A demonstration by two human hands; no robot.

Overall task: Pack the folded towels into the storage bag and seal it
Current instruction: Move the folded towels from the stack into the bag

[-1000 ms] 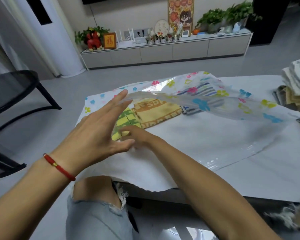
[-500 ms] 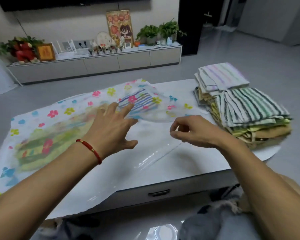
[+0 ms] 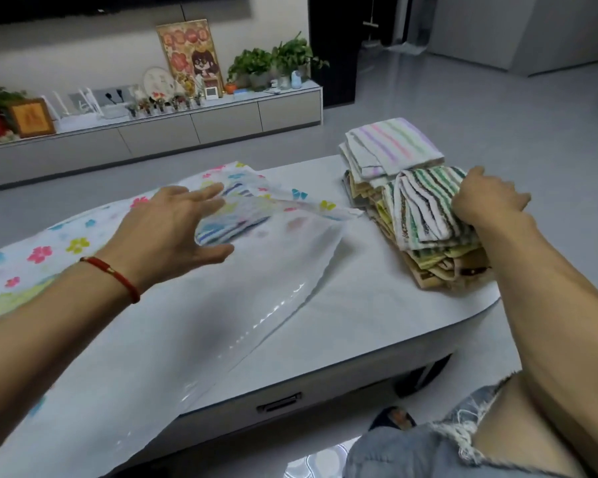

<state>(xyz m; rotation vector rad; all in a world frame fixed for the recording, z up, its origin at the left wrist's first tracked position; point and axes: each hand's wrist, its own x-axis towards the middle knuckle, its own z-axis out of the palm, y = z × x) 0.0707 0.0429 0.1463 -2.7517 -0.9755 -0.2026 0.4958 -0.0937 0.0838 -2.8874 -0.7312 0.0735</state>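
Observation:
A flower-printed plastic storage bag [image 3: 283, 270] lies flat across the white table [image 3: 377, 315], its mouth toward the right. A blue-striped folded towel [image 3: 235, 222] shows through it. My left hand [image 3: 173, 232] hovers over the bag's upper flap with fingers spread, holding nothing. To the right stand two stacks of folded towels. My right hand [image 3: 487, 198] grips the green-striped towel [image 3: 422, 208] on top of the near stack. The far stack carries a pastel-striped towel [image 3: 394, 146].
The table's front edge with a drawer handle [image 3: 278, 403] runs just ahead of my knees. A long low cabinet [image 3: 187, 132] with plants, frames and ornaments stands across the floor behind. Grey floor surrounds the table.
My right hand has moved right from above the bag's mouth to the near towel stack and closed on its top towel. The left hand stays over the bag.

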